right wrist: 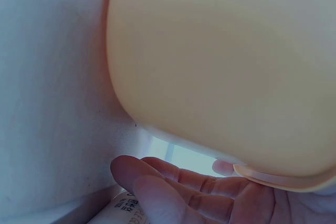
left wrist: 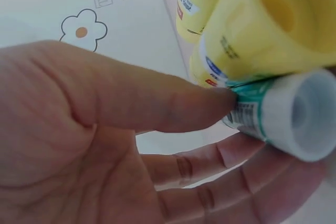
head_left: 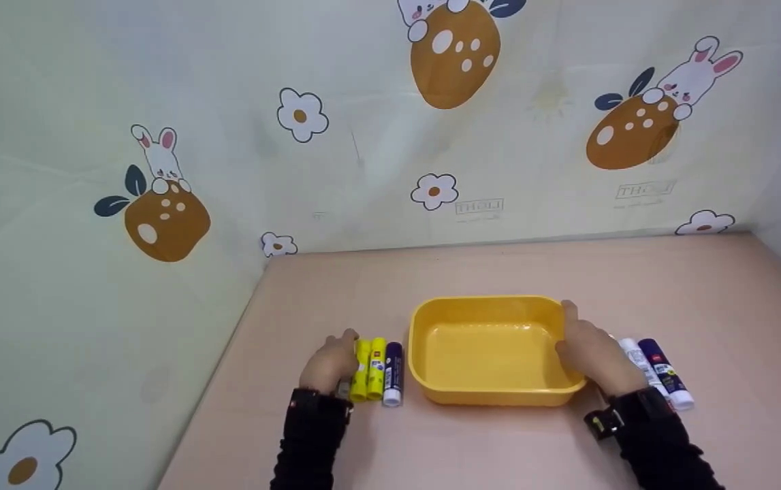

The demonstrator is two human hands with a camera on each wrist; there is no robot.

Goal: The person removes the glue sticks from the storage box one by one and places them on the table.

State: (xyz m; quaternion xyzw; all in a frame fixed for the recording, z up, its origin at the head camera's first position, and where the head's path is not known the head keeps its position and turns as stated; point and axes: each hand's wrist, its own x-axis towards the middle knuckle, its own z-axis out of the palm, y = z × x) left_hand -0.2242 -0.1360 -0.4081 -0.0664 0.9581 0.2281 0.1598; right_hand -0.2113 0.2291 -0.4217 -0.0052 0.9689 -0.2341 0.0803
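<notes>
My left hand is at the left of a row of glue sticks. Its thumb and fingers pinch a white-and-green glue stick, mostly hidden in the head view. Touching that row are two yellow glue sticks and a dark purple glue stick with a white end. A yellow plastic basin sits in the middle of the table. At its right rim, my right hand grips the edge, with several fingers along the outer wall.
Right of the basin lie a white glue stick and a dark purple one, partly behind the right hand and wrist. A pale wall covering with rabbit and flower prints rises behind the pinkish table.
</notes>
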